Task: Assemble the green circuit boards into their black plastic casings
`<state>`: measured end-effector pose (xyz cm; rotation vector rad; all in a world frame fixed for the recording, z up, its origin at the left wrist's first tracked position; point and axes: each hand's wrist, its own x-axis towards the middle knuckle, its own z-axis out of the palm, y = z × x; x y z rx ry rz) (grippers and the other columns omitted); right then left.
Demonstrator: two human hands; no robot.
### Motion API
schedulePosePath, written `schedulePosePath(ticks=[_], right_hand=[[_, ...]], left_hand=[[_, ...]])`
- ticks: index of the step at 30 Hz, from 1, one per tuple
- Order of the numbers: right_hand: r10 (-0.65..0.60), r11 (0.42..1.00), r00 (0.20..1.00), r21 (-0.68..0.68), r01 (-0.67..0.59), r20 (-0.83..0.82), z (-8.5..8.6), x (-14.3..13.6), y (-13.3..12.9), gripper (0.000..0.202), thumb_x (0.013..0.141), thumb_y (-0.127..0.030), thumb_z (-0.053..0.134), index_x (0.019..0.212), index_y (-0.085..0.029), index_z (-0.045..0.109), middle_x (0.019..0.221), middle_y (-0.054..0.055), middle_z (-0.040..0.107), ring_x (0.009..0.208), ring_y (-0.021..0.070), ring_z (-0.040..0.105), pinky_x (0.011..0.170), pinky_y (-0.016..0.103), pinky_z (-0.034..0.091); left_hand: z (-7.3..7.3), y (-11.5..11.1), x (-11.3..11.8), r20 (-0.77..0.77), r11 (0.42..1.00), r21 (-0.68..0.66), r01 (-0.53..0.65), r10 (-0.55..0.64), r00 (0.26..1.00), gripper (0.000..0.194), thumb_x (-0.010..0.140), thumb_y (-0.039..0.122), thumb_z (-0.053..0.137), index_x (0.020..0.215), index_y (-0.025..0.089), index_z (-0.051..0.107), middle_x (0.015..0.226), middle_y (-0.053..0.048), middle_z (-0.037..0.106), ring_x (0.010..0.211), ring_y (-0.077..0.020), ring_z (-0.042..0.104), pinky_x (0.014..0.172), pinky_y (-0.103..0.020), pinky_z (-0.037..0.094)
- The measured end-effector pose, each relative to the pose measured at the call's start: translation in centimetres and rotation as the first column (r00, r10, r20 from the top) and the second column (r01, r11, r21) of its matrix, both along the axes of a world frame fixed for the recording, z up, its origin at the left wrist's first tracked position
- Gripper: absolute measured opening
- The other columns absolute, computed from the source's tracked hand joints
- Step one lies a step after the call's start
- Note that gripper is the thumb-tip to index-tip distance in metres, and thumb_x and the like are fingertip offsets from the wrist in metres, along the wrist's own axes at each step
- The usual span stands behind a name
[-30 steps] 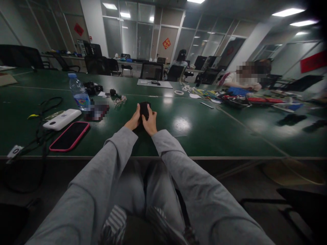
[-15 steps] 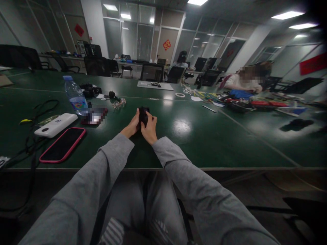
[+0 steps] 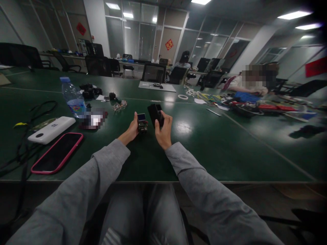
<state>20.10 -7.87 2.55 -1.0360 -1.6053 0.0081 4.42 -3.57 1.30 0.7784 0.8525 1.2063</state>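
My left hand [image 3: 131,131] is closed around the edge of a small circuit board with a little screen [image 3: 142,124], held just over the green table. Bare components show along the board's lower part, facing me. In my right hand [image 3: 165,131] is a black plastic case [image 3: 154,114], tilted, gripped between thumb and fingers. A gap of a few centimetres separates the case from the board. The inside of the case cannot be made out.
To the left lie a pink-rimmed phone [image 3: 58,153], a white power bank [image 3: 51,130], a water bottle [image 3: 74,98] and black cables [image 3: 25,149]. Wire glasses [image 3: 120,105] lie beyond my hands. At right are a tweezers-like tool [image 3: 214,112], mixed cables [image 3: 245,98] and a seated person [image 3: 251,83].
The black item held by both hands has come apart. My right hand has moved right with the black case, leaving the circuit board exposed in my left hand. The view has tilted slightly.
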Motion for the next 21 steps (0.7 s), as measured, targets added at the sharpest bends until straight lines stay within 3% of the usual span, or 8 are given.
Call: schedulePosePath(ticks=[3, 5, 8, 12, 15, 19, 21], right_hand=[[-0.016, 0.999, 1.0, -0.049, 0.017, 0.017, -0.6, 1.4, 0.7, 0.041, 0.093, -0.031, 0.044, 0.132, -0.018, 0.043, 0.118, 0.013, 0.044, 0.115, 0.025, 0.044, 0.105, 0.049, 0.039], [-0.016, 0.995, 1.0, -0.094, 0.018, 0.025, -1.1, 2.0, 0.9, 0.04, 0.092, -0.03, 0.045, 0.13, -0.017, 0.045, 0.116, 0.013, 0.045, 0.113, 0.0253, 0.045, 0.103, 0.05, 0.039], [0.0, 0.989, 0.999, -0.145, 0.005, 0.035, -1.6, 2.2, 0.9, 0.039, 0.09, -0.029, 0.048, 0.128, -0.017, 0.047, 0.115, 0.013, 0.047, 0.112, 0.0255, 0.046, 0.103, 0.05, 0.041], [0.038, 0.98, 0.998, -0.197, -0.028, 0.049, -2.0, 1.7, 0.7, 0.039, 0.089, -0.027, 0.05, 0.127, -0.018, 0.048, 0.115, 0.013, 0.047, 0.112, 0.0257, 0.048, 0.101, 0.049, 0.043], [0.052, 0.968, 0.997, -0.247, -0.036, 0.057, -2.3, 1.5, 0.7, 0.039, 0.088, -0.025, 0.051, 0.126, -0.016, 0.049, 0.113, 0.013, 0.047, 0.112, 0.0257, 0.049, 0.101, 0.049, 0.043], [0.045, 0.953, 0.996, -0.302, -0.022, 0.072, -2.7, 1.5, 0.7, 0.038, 0.086, -0.024, 0.054, 0.124, -0.017, 0.051, 0.112, 0.012, 0.047, 0.109, 0.0253, 0.05, 0.099, 0.049, 0.046], [0.052, 0.95, 0.995, -0.313, -0.021, 0.09, -2.7, 1.5, 0.6, 0.038, 0.085, -0.024, 0.055, 0.123, -0.019, 0.05, 0.111, 0.012, 0.046, 0.107, 0.0253, 0.051, 0.097, 0.049, 0.048]], left_hand=[[0.4, -0.5, -0.2, -0.048, 0.999, -0.029, 0.037, -0.039, 0.998, 0.078, 0.079, 0.082, 0.029, 0.106, 0.016, 0.061, 0.083, -0.011, 0.07, 0.085, -0.0238, 0.068, 0.067, -0.031, 0.052], [0.3, -0.7, -0.1, -0.116, 0.999, 0.006, 0.053, -0.052, 0.992, 0.067, 0.078, 0.076, 0.047, 0.113, 0.018, 0.055, 0.086, -0.009, 0.069, 0.079, -0.0218, 0.068, 0.063, -0.03, 0.051], [0.0, -1.0, 0.4, -0.227, 0.995, 0.094, 0.011, 0.011, 0.974, 0.061, 0.072, 0.053, 0.074, 0.118, 0.023, 0.046, 0.092, -0.005, 0.066, 0.069, -0.0167, 0.065, 0.061, -0.029, 0.049], [-0.3, -1.3, 0.8, -0.367, 0.983, 0.178, -0.054, 0.117, 0.923, 0.053, 0.071, 0.048, 0.076, 0.109, 0.019, 0.054, 0.1, -0.009, 0.064, 0.082, -0.0196, 0.064, 0.073, -0.032, 0.049], [-0.3, -1.4, 0.7, -0.471, 0.984, 0.16, -0.072, 0.14, 0.871, 0.052, 0.07, 0.051, 0.076, 0.105, 0.017, 0.058, 0.108, -0.013, 0.064, 0.096, -0.0242, 0.062, 0.08, -0.034, 0.048], [-0.7, -1.0, -0.2, -0.545, 0.968, 0.218, -0.122, 0.225, 0.808, 0.057, 0.069, 0.053, 0.075, 0.11, 0.019, 0.058, 0.111, -0.013, 0.065, 0.097, -0.025, 0.062, 0.083, -0.035, 0.047], [-0.9, -0.6, -0.7, -0.603, 0.971, 0.22, -0.094, 0.211, 0.769, 0.054, 0.07, 0.053, 0.074, 0.108, 0.019, 0.06, 0.107, -0.013, 0.066, 0.094, -0.0256, 0.063, 0.081, -0.035, 0.047]])
